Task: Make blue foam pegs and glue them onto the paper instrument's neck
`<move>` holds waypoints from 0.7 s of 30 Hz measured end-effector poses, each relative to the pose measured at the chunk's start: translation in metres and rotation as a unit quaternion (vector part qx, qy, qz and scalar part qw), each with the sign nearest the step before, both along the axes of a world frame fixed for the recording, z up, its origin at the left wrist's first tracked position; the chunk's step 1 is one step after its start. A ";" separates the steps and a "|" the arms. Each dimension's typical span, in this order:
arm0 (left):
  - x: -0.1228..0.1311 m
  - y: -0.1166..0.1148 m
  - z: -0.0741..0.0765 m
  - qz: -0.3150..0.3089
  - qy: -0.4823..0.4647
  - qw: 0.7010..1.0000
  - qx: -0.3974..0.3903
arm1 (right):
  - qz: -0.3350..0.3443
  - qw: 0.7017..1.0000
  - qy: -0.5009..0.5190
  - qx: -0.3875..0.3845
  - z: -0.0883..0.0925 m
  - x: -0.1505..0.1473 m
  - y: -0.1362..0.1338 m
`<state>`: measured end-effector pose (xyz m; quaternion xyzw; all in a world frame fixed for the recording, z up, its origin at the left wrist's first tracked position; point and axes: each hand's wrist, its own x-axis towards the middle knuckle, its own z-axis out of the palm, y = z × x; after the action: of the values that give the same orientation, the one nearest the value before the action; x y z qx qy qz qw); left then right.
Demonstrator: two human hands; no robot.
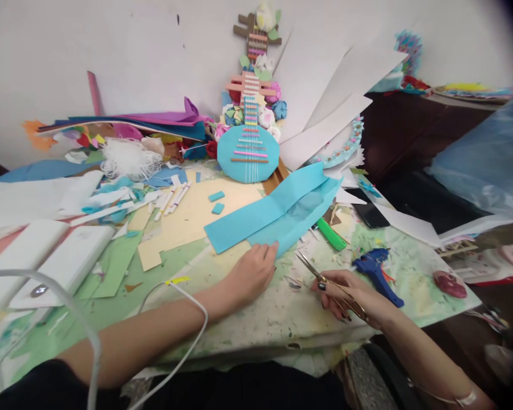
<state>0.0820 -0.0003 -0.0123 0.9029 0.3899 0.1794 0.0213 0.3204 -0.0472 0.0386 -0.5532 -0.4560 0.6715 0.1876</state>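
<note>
A long light-blue sheet (pixel 256 219), which looks like craft paper or felt, lies on the table with one part folded over. At its near edge, my left hand (pixel 256 270) has its fingers curled down and pressed on the sheet. My right hand (pixel 346 293) grips a pair of gold-handled scissors (pixel 314 267), whose narrow blades point up and left, just apart from the sheet. Two small blue pieces (pixel 216 203) lie to the left of it. Behind stands a decorated paper lute (pixel 248 139) with a round blue body, strings and paper flowers.
To the right lie a blue glue gun (pixel 378 273), a green pen-like tool (pixel 331 234), a black phone (pixel 371 209) and a reddish lump (pixel 450 283). White markers (pixel 175 198), cream card (pixel 196 219) and a tangle of white string (pixel 130 158) are at left. A white cable (pixel 196 310) crosses my left arm.
</note>
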 end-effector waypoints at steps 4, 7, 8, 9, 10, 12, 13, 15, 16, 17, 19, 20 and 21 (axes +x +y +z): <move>0.000 -0.001 0.004 0.035 0.037 0.992 0.111 | 0.004 1.000 0.006 -0.007 0.001 -0.006 0.007; 0.003 0.001 0.005 0.033 0.060 0.990 0.120 | 0.009 1.000 0.007 -0.010 0.002 -0.008 0.011; 0.004 0.001 0.005 0.028 0.063 0.991 0.113 | 0.011 1.000 0.006 -0.011 0.002 -0.009 0.011; 0.005 0.002 0.004 0.025 0.064 0.992 0.104 | 0.013 1.000 0.003 -0.013 0.002 -0.009 0.012; 0.006 0.002 0.004 0.026 0.062 0.993 0.097 | 0.015 1.000 -0.001 -0.016 0.002 -0.009 0.012; 0.009 0.002 0.002 0.030 0.060 0.994 0.085 | 0.015 1.000 -0.010 -0.020 0.002 -0.008 0.011; 0.010 0.002 0.002 0.032 0.058 0.994 0.082 | 0.014 1.000 -0.014 -0.021 0.001 -0.008 0.011; 0.014 0.001 0.002 0.036 0.057 0.995 0.076 | 0.009 1.000 -0.019 -0.019 0.000 -0.009 0.012; 0.016 0.002 0.003 0.034 0.057 0.995 0.075 | 0.007 1.000 -0.021 -0.016 -0.001 -0.010 0.012; 0.018 0.002 0.004 0.029 0.059 0.995 0.076 | 0.006 1.000 -0.022 -0.013 -0.002 -0.010 0.013; 0.023 0.003 0.006 0.019 0.066 0.995 0.079 | 0.003 1.000 -0.022 -0.007 -0.005 -0.012 0.015; 0.026 0.004 0.007 0.018 0.070 0.994 0.082 | -0.001 1.000 -0.020 -0.004 -0.007 -0.013 0.015; 0.028 0.006 0.008 0.019 0.076 0.993 0.086 | -0.005 1.000 -0.018 -0.003 -0.008 -0.013 0.016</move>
<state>0.1101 0.0054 -0.0045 0.9047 0.3910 0.1435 -0.0898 0.3076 -0.0315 0.0307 -0.5680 -0.4542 0.6619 0.1813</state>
